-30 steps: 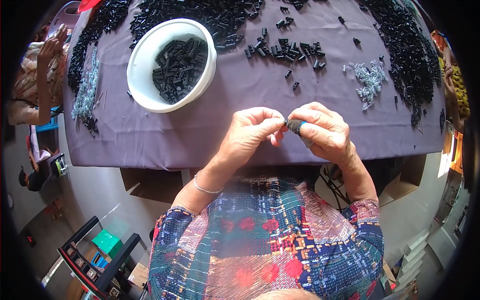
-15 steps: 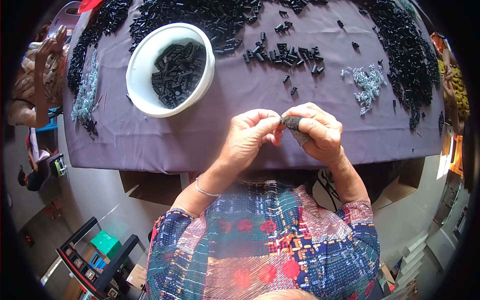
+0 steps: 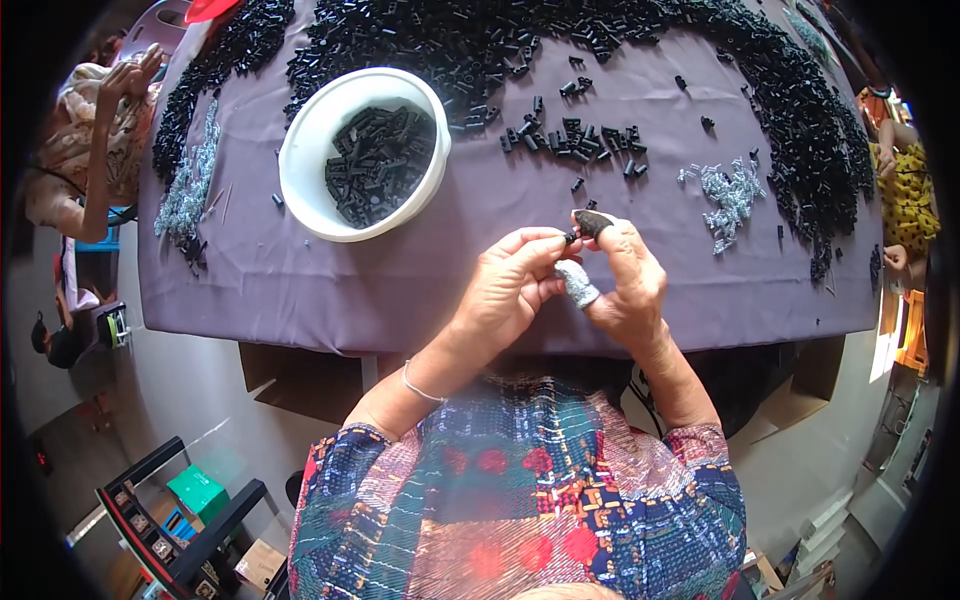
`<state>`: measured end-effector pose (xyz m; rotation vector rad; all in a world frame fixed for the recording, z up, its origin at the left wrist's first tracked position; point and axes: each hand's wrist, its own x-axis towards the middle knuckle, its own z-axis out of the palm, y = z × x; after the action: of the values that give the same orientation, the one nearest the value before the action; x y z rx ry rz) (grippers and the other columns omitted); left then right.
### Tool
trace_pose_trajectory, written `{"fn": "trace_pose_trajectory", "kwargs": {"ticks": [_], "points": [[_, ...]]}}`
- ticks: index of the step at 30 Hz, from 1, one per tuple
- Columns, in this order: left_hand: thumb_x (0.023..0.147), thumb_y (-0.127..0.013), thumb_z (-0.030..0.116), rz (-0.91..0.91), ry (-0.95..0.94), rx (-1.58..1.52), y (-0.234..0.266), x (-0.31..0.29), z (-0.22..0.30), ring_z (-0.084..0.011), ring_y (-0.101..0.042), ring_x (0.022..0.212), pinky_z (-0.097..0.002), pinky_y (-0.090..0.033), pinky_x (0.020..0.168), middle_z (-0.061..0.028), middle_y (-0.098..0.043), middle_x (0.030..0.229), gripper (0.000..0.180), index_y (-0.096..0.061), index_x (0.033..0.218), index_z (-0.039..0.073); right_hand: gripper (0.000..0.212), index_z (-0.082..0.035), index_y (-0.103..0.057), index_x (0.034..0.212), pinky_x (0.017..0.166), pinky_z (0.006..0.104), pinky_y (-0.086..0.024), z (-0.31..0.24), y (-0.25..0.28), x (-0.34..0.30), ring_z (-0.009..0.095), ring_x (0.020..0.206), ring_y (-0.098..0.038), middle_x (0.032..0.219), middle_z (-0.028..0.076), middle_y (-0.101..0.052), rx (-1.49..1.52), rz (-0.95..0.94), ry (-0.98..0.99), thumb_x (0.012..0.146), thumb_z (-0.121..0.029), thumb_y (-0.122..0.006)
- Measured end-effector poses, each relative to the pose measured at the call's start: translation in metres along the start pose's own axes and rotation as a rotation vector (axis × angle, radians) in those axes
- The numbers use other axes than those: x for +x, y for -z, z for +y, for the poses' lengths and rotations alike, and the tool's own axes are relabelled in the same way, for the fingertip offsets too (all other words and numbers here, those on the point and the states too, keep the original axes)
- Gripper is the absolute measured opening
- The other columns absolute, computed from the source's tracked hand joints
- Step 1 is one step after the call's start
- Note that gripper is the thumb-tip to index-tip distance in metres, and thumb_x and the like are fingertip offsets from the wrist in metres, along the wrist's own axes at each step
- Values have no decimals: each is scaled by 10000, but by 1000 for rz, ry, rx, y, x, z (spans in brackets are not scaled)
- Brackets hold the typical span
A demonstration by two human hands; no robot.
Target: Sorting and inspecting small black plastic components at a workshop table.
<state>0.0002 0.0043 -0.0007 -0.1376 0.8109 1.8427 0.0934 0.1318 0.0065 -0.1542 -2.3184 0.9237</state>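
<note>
The left hand (image 3: 508,285) is pinched tight, thumb against finger, around one small black piece (image 3: 571,238). That piece is to the right of the white tub (image 3: 302,165) and a little closer to the person. The right hand (image 3: 630,280) is farther right of the tub. Its thumb and pointer finger are spread apart, with a gap between them. The finger has a dark cover (image 3: 593,223) on its tip, and the thumb has a light gray cover (image 3: 577,284). The dark tip is very near the black piece, but I can't tell if it touches.

Just past the hands, a loose bunch of black pieces (image 3: 575,142) lies to the right of the tub. More black pieces (image 3: 375,165) are inside the tub. A pile of shiny silver bits (image 3: 732,198) sits far to the tub's right, and another silver pile (image 3: 188,195) sits to its left. A big black heap (image 3: 430,45) spreads behind the tub. All this is on a table (image 3: 390,295) with a purple-gray cloth. Left of the tub, past the table's edge, are another person's hands (image 3: 133,73).
</note>
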Motion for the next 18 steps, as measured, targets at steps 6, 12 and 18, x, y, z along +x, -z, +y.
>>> {"fn": "trace_pose_trajectory", "kwargs": {"ticks": [6,12,18], "points": [[889,-576,92,-6,87,-253,2,5,-6,-200,-632,920,-316,-534,783,-110,-654,1001,143,-578,1017,28,444,44,-580,1066,725,390,-534,0,-8,-2,345,873,-617,989,195,-613,-153,95,95,646,-43,-698],[877,-581,84,-68,117,-354,4,6,-9,-253,-627,958,-365,-533,853,-128,-647,1000,144,-580,1003,15,470,60,-577,1057,713,392,-537,2,-13,-4,344,863,-619,995,199,-614,-198,117,114,597,-14,-642],[907,-534,97,-82,103,-338,0,2,-4,-251,-632,946,-364,-537,853,-129,-645,999,153,-581,1017,1,473,62,-574,1050,712,400,-533,3,-13,-4,355,856,-616,980,204,-612,-171,107,88,588,-26,-630]]}}
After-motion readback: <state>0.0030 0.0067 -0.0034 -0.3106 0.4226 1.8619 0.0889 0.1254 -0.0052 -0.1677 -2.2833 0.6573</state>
